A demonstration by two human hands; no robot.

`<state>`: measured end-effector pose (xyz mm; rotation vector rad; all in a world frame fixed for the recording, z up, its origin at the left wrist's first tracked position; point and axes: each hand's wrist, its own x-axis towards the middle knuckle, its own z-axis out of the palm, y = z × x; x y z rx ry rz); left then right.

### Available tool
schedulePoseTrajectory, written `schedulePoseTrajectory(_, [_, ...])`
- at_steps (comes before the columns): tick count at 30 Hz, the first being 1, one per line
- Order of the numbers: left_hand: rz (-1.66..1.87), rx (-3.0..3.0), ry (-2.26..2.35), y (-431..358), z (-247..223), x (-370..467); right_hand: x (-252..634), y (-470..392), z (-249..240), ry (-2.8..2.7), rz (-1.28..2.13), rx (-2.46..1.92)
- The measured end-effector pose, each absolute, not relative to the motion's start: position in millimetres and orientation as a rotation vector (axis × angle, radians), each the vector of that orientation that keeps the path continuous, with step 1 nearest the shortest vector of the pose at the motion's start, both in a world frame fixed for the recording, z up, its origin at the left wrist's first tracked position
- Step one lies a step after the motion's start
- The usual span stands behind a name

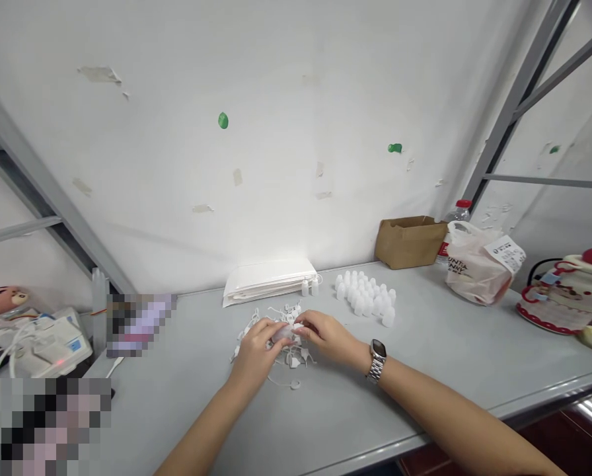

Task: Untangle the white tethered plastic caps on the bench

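My left hand [259,347] is closed around a small translucent white cylinder [282,332] over the middle of the grey table. Right beside it, the fingers of my right hand [328,335] pinch a small white part [297,328] against the cylinder's end; its exact kind is too small to tell. Under and around both hands lies a loose pile of white corded pieces [293,361], partly hidden by the fingers. To the right, several translucent white rounded cylinders [368,297] stand upright in a cluster. Two more white cylinders [310,287] with cord loops stand near the paper stack.
A stack of white sheets [271,277] lies against the wall. At the back right are a brown cardboard box [409,243], a red-capped bottle [458,213], a plastic bag [477,264] and a red-and-white pot [568,297]. A white power strip [53,347] with cables sits at left.
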<state>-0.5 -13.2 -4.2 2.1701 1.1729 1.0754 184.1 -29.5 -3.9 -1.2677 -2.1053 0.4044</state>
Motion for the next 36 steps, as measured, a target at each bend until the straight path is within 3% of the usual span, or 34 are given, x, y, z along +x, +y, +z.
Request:
schedulePoseTrajectory(6, [1.064,2.246,1.184,-14,-6,0,186,-28,-8,-2.142,0.369,-1.160])
schedulePoseTrajectory(12, [1.203,2.490,1.039,-14,-15,-1,180,-31,-4,-2.015,0.670,-1.263])
schedulePoseTrajectory(19, [1.127,2.479,1.085,-14,-13,0,180,-34,-1,-2.047,0.528,-1.243])
schedulePoseTrajectory(26, [1.173,2.739,0.968,-16,-16,0,178,-27,-2,-1.765,1.184,-1.252])
schedulePoseTrajectory(31, [1.093,2.687,0.963,-21,-14,5,192,-20,6,-1.638,0.829,-1.220])
schedulePoseTrajectory(36, [1.007,2.709,0.882,-29,-15,11,188,-26,12,-1.704,0.745,-1.056])
